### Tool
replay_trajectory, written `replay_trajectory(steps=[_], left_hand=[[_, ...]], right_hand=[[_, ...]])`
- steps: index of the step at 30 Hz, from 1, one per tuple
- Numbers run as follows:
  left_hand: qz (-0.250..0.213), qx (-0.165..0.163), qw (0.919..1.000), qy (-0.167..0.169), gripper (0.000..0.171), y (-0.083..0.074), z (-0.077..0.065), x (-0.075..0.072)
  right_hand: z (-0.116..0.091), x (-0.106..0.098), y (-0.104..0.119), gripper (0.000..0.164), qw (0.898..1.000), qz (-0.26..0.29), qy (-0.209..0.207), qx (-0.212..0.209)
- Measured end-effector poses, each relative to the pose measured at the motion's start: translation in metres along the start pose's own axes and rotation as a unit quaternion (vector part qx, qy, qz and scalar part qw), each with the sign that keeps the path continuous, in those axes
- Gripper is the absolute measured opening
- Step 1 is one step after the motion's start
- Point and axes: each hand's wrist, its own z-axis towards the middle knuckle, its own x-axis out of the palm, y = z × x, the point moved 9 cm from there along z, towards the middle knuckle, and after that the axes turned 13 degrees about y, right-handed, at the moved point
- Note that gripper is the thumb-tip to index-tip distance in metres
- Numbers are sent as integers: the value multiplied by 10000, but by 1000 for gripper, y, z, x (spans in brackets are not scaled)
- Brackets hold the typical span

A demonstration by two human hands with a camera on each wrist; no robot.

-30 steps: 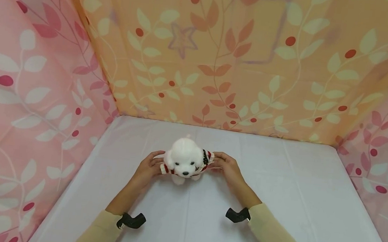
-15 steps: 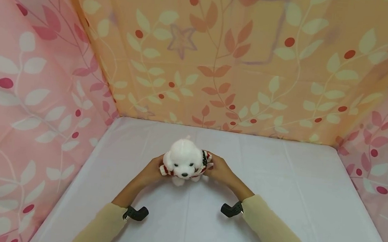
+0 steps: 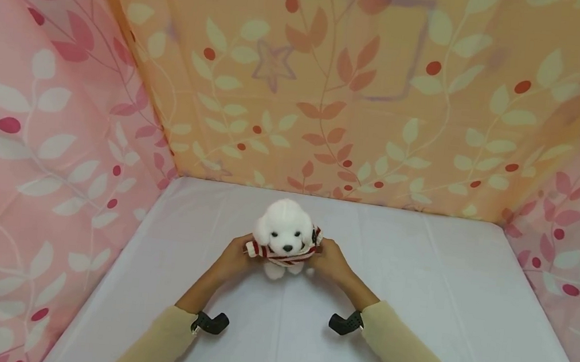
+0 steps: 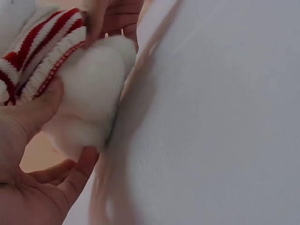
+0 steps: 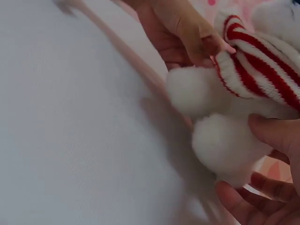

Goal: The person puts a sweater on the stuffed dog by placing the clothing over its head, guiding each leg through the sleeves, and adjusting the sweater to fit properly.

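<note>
A white plush dog [image 3: 283, 223] in a red-and-white striped knit sweater [image 3: 283, 257] faces me near the middle of the table. My left hand [image 3: 238, 258] grips its side in the head view. In the left wrist view, that hand's thumb [image 4: 52, 97] presses the white fur below the sweater hem, and its fingers reach under the body. On the opposite side my right hand [image 3: 332, 262] holds the dog. Its thumb [image 5: 269, 131] lies against the fur in the right wrist view, with fingers curled below. The dog's back is hidden.
The table [image 3: 444, 309] is covered with a white cloth. An orange leaf-patterned curtain [image 3: 378, 114] rises behind it, and pink curtains stand at the left [image 3: 46, 183] and right. Each wrist carries a black camera mount [image 3: 212, 323].
Both hands have come in from beside the dog and taken hold of its sides. The dog has shifted slightly right and its head has tipped up, showing more of the striped sweater.
</note>
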Motion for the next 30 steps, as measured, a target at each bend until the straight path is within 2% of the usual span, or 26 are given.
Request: replay_trajectory(steps=[5,10,13,17,21,25,30], left_hand=[[-657,-294,9973,144,48,-4,7,9],[-967,-443,9933,457,49,-17,14,22],[-1056,-547,9905,694,44,-26,16,32],[-917,-635,9884,1031,33,-41,12,45],[-931,-724,9849,1266,34,-52,10,56],[-1054,-801,9828,1290,35,-57,13,65],[-1224,-924,9781,1410,38,-59,20,77]], right_hand=[[-14,-9,-2,37,9951,844,-240,465],[-27,-15,-3,39,9886,1193,-365,846],[-38,-20,2,39,9849,1290,-383,1091],[-53,-26,11,36,9824,1282,-320,1318],[-63,-29,12,30,9777,1513,-190,1443],[-73,-31,5,28,9654,1993,-175,1673],[-86,-35,0,30,9511,2535,-452,1709]])
